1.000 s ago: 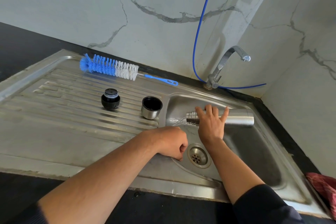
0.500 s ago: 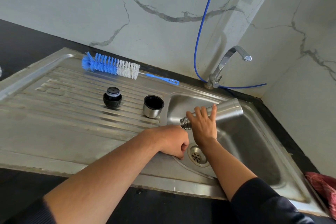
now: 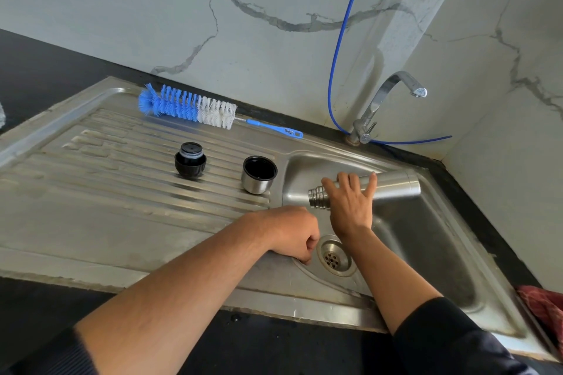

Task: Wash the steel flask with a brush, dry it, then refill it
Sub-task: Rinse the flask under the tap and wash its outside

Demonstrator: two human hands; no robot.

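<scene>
steel flask (image 3: 393, 189) 1, right hand (image 3: 350, 205) grip around it; left hand (image 3: 297, 236) fisted; brush (image 3: 195, 106) 1

Steel flask (image 3: 393, 189): uncapped, near-horizontal over basin, centre-right of frame, mouth leftward. Blue-white brush (image 3: 195, 106): flat on drainboard, upper left. Stopper (image 3: 190, 160) and cup lid (image 3: 259, 174): upright, mid-frame.
</scene>
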